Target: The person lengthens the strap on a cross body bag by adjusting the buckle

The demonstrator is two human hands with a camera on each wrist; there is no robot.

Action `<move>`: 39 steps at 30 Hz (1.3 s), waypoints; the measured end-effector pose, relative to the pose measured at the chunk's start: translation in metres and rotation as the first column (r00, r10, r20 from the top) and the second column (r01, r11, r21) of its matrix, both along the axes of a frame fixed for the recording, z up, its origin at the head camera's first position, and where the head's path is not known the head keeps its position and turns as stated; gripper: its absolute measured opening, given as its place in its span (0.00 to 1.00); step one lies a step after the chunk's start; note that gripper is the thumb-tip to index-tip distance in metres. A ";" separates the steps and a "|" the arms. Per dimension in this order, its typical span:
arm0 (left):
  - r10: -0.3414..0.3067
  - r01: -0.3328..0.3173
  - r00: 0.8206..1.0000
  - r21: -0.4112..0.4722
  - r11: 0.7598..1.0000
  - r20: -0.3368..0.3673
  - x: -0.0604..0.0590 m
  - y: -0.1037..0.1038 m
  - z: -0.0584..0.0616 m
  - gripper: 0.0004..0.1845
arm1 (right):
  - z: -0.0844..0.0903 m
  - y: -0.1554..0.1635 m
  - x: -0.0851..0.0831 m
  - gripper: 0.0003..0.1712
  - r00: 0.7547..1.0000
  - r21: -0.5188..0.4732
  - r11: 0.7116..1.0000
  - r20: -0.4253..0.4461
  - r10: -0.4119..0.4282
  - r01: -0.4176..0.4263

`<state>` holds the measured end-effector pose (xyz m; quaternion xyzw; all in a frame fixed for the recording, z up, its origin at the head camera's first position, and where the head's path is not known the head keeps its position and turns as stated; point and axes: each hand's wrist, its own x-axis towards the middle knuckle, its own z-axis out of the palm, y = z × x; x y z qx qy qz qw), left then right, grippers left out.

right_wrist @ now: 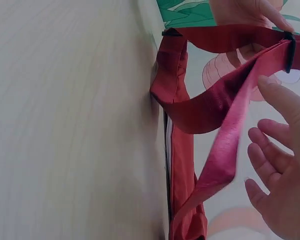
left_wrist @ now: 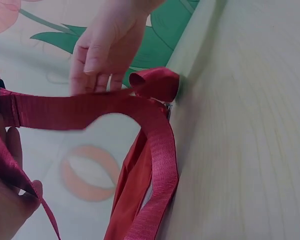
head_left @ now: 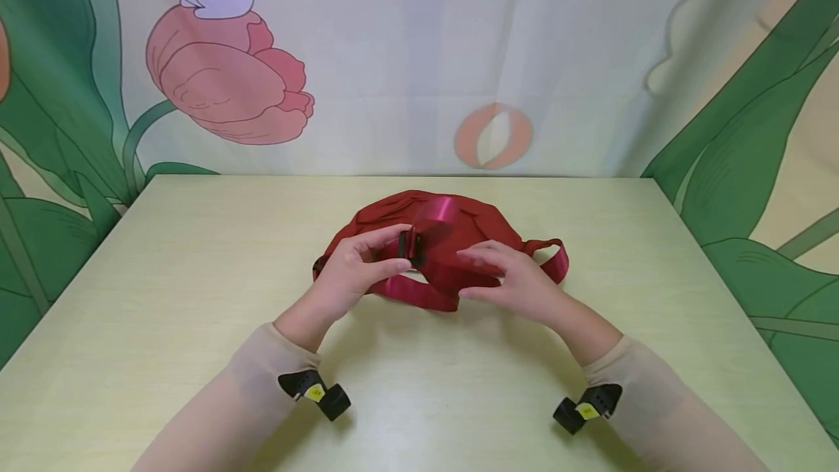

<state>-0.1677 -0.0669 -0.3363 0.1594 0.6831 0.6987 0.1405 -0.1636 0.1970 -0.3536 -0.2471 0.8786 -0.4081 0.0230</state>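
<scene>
A red waist bag (head_left: 481,239) lies on the table with its zip side low and its webbing strap looped out. My left hand (head_left: 346,273) pinches a black strap slider (head_left: 411,248) between thumb and fingers, raised in front of the bag. The shiny red strap (right_wrist: 202,115) runs through that slider and hangs in loops in the right wrist view. My right hand (head_left: 518,281) hovers just right of it, fingers spread and loosely bent, holding nothing. One of its fingertips is close to the strap; whether they touch, I cannot tell.
A pale wooden table (head_left: 197,297) carries the bag near its back edge. Behind it hangs a printed cloth (head_left: 393,57) with flowers and leaves. At the bag's right end, a short strap loop (head_left: 557,261) sticks out. Each sleeve bears a small black camera (head_left: 334,400).
</scene>
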 end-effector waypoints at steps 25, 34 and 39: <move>-0.026 0.025 1.000 0.039 0.999 0.014 0.003 0.004 0.000 0.24 | -0.005 -0.022 -0.001 0.34 0.994 0.051 0.996 0.087 0.067 -0.072; 0.006 -0.008 1.000 0.061 0.998 0.024 0.004 -0.002 -0.001 0.25 | -0.005 -0.010 -0.002 0.25 0.995 -0.005 1.000 0.091 0.027 -0.027; 0.023 -0.024 1.000 0.065 0.998 0.016 0.004 -0.003 0.000 0.26 | -0.003 -0.001 -0.002 0.25 0.997 -0.030 0.999 0.080 -0.017 0.020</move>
